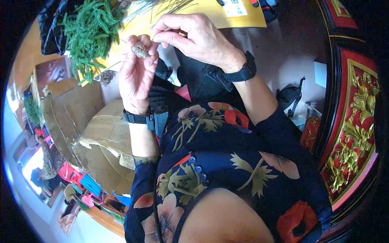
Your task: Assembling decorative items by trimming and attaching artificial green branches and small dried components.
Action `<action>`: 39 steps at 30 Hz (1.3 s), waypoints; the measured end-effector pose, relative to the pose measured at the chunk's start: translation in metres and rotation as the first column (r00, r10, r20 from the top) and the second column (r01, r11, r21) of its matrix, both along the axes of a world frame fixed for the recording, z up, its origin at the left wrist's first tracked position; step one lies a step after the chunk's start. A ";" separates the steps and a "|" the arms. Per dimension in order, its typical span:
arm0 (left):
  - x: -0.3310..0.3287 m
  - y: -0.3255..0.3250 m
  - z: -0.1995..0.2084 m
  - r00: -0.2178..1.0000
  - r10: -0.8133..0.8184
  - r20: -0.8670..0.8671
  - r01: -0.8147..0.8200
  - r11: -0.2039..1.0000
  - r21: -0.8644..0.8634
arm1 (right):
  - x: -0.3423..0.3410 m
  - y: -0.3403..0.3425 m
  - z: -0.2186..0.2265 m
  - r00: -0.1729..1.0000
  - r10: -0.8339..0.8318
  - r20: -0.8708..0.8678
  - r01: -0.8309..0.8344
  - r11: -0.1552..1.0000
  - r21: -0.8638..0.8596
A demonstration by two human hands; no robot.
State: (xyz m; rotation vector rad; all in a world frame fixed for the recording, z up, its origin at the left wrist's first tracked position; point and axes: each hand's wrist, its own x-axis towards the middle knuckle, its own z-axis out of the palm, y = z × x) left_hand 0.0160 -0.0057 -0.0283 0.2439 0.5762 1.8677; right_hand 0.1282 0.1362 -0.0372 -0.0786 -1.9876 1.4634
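Note:
My left hand (137, 81) is raised palm up, its fingers curled round a small brown pine cone (140, 50). Right beside it, my right hand (196, 38) has thumb and forefinger pinched together close to the cone. Whatever sits in that pinch is too thin to make out. Beyond both hands, a bunch of thin dark wires (162, 6) lies on the yellow tabletop (253, 17). A heap of green artificial pine sprigs (92, 34) rests at the table's left part and hangs over its near edge.
A black plastic bag (52, 30) is left of the sprigs. Large cardboard sheets (75, 109) stand on my left. Another pine cone (106, 77) shows below the sprigs. On the right rises a red panel with gold carving (358, 121). Another person (50, 160) is far left.

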 end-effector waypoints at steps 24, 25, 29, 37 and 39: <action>0.005 0.002 0.005 0.937 -0.098 -0.336 0.028 0.978 -0.206 | 0.005 0.008 -0.002 0.997 -0.071 0.024 0.064 0.972 0.226; 0.005 0.001 0.006 0.925 -0.114 -0.362 0.021 0.967 -0.252 | 0.005 0.009 -0.003 0.997 -0.078 0.028 0.067 0.959 0.276; -0.003 -0.001 -0.004 0.928 -0.184 -0.325 0.082 0.949 -0.303 | 0.002 0.013 -0.003 0.995 -0.101 -0.003 0.089 0.859 0.504; -0.003 -0.002 -0.006 0.951 -0.020 -0.308 -0.089 0.938 -0.334 | 0.005 0.007 -0.004 0.971 -0.013 0.240 0.085 0.953 -0.292; 0.001 -0.001 -0.003 0.948 0.002 -0.318 -0.118 0.931 -0.344 | 0.003 0.006 -0.007 0.975 0.049 0.217 0.027 0.941 -0.336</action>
